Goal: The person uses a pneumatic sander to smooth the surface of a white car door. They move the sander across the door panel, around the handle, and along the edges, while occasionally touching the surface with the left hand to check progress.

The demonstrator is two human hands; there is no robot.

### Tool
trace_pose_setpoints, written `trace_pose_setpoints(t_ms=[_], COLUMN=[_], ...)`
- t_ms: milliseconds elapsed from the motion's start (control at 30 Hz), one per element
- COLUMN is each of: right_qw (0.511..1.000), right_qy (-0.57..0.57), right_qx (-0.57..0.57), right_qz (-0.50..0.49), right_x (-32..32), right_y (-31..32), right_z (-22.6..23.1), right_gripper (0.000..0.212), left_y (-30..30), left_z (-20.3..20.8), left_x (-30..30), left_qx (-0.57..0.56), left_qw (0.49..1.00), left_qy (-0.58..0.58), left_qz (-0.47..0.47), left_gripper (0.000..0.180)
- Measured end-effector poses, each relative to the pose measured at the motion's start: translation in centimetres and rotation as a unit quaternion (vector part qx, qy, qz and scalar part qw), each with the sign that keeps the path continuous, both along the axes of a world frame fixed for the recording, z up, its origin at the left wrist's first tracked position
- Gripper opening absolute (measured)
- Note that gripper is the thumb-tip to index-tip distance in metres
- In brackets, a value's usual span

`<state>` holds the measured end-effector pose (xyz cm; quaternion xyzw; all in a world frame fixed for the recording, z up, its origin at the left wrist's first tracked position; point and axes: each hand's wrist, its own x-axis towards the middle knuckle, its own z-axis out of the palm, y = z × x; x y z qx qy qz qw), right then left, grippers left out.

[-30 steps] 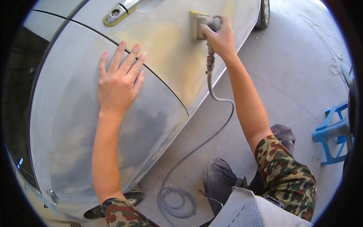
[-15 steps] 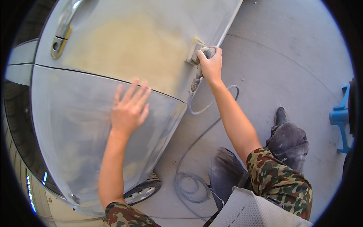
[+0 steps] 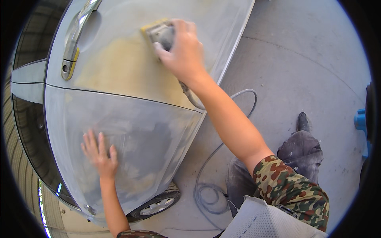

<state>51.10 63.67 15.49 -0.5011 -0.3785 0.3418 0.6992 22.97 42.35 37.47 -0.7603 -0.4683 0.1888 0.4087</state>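
Observation:
My right hand [image 3: 183, 51] is wrapped round an air sander [image 3: 162, 35], whose yellow-edged pad lies on the front part of a car door. Under and beside the pad spreads a tan patch of filler [image 3: 115, 67] on the grey door. Flat on the neighbouring dusty grey panel [image 3: 147, 139], my left hand [image 3: 101, 154] rests with its fingers spread and nothing in it. A grey air hose [image 3: 194, 99] runs from the sander past my right wrist. The chrome door handle [image 3: 75, 43], edged with yellow tape, is left of the filler.
The hose lies in loops [image 3: 210, 196] on the grey floor [image 3: 278, 71] beside my legs. A car wheel [image 3: 158, 204] shows below the panel. At the far right stands a blue plastic object [image 3: 360, 123], partly cut off. Dark car windows [image 3: 33, 135] line the left.
My right hand has moved the sander up and left from the door's lower edge onto the filler. My left hand has slid down and left across the panel. The view has shifted slightly.

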Motion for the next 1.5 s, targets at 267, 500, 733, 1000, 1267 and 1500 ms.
trace_pose_setpoints(t_ms=[267, 500, 733, 1000, 1267, 1500], right_qw=[0.980, 0.931, 0.986, 0.993, 0.975, 0.969], right_qy=[0.128, 0.291, 0.137, 0.107, 0.160, 0.201], right_qx=[-0.149, -0.219, -0.097, -0.039, -0.141, -0.139], right_qz=[-0.022, -0.019, -0.019, 0.030, -0.055, -0.023], right_x=[-2.3, -6.1, -14.4, -16.0, -8.3, -11.8], right_y=[-1.2, -2.7, -11.3, -13.3, 1.1, -3.8], right_z=[-13.6, -19.4, -15.1, -14.8, -23.2, -23.7], right_gripper=[0.063, 0.064, 0.053, 0.052, 0.062, 0.064], left_y=[-2.6, -1.5, -2.1, -0.8, -0.1, -1.2], left_z=[2.7, 2.2, 1.6, 0.8, 0.0, -0.1], left_x=[-5.6, -7.3, -8.8, -8.8, -10.9, -10.5], left_qx=[0.115, 0.120, 0.125, 0.126, 0.130, 0.132], left_qw=[0.988, 0.987, 0.987, 0.986, 0.985, 0.985], left_qy=[0.102, 0.094, 0.092, 0.105, 0.099, 0.096], left_qz=[-0.024, -0.048, -0.035, -0.037, -0.050, -0.049], left_gripper=[0.056, 0.055, 0.056, 0.056, 0.055, 0.055])
